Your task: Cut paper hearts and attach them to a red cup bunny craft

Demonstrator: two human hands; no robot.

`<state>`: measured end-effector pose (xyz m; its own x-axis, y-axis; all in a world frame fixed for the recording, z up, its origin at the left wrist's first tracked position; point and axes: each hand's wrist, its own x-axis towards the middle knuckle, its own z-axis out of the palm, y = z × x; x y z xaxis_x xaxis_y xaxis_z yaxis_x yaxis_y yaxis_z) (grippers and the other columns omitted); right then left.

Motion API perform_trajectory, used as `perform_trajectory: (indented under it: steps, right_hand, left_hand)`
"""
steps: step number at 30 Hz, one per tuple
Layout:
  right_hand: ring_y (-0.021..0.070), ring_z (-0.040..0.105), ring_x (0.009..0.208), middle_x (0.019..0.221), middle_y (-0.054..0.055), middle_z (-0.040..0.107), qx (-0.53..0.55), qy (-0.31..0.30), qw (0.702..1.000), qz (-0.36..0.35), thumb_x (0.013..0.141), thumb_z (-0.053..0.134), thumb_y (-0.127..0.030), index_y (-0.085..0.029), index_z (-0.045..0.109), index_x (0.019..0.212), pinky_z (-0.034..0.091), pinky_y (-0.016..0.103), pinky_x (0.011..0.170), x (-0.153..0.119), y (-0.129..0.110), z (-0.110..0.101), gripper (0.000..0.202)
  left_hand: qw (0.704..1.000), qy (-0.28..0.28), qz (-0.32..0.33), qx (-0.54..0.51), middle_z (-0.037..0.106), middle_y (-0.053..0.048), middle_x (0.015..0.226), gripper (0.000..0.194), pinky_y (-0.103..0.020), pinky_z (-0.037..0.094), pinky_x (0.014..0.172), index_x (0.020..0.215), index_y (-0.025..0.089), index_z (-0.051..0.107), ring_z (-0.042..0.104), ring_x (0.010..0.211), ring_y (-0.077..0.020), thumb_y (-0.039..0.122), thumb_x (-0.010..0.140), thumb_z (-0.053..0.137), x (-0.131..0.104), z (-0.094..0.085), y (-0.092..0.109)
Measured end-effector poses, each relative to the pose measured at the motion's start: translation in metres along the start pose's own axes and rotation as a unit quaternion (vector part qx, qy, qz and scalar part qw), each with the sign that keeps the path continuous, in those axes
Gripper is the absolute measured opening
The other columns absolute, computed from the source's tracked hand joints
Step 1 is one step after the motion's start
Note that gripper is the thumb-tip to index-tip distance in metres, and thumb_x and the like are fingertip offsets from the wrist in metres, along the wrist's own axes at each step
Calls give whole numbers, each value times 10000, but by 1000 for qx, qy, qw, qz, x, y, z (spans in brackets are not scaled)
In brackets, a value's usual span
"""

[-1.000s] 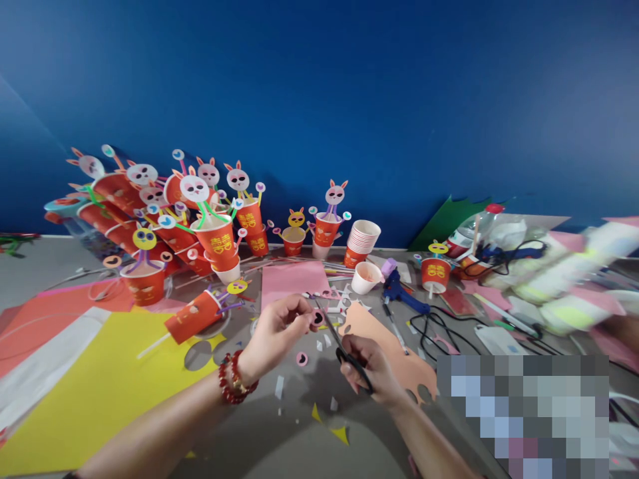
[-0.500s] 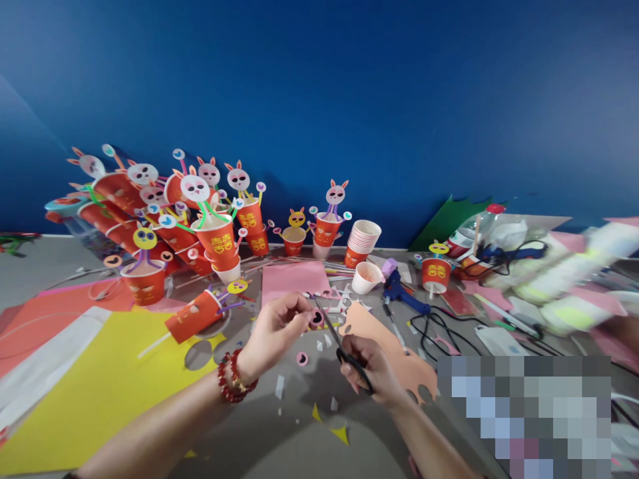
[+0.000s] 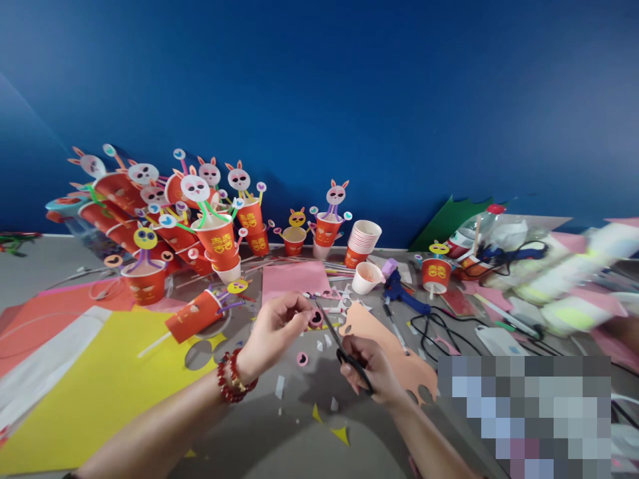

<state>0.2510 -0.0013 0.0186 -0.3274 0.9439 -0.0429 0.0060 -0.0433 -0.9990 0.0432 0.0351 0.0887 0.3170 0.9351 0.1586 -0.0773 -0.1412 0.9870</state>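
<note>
The left hand (image 3: 279, 332) is pinching a small pink disc (image 3: 316, 318) between thumb and fingers, the fingertips being closed on its left edge; the disc is facing the camera and showing a black, heart-like mark inside a pink rim. Just right of that pinch, the right hand (image 3: 372, 369) is gripping black-handled scissors (image 3: 355, 366), its fingers wrapping the loops while the dark metal blades are slanting up past the disc's right edge; whether they are touching it, or parting, I cannot tell. A matching loose disc (image 3: 302, 359), flat and round, is lying below the pinch. Nearer the body, pointed yellow scraps (image 3: 340, 436) are lying below the scissors grip. Glossy, round red beads are forming a bracelet (image 3: 232, 376) behind the left hand's grip. Under and beyond the right hand, a smooth peach sheet (image 3: 384, 346) is showing rounded cut-outs, and left of the pinch a matte yellow sheet (image 3: 100, 399) is spreading wide. Between that sheet and the left hand, a tapered red paper cup (image 3: 192, 316) is lying on its side. Straight beyond the pinch, a flat pink sheet (image 3: 294, 278) is resting, with a white-lined cup (image 3: 365, 279) tilting to its right. Farther left beyond the grip, an upright red cup (image 3: 215, 243) is bearing yellow double-happiness characters, and white rabbit faces are standing above the cups there.
</note>
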Motion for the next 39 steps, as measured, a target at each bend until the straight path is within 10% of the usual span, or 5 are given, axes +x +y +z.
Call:
perform_trajectory:
  steps: [39]
  right_hand:
    - [64, 393, 353, 472, -77, 464, 17, -12, 999, 31, 587, 742, -748, -222, 400, 643, 336, 185, 360, -1, -6, 2, 631]
  left_hand:
    - [999, -1, 23, 32, 654, -55, 796, 153, -262, 469, 658, 759, 170, 592, 565, 690, -147, 287, 855, 565, -1, 4, -3]
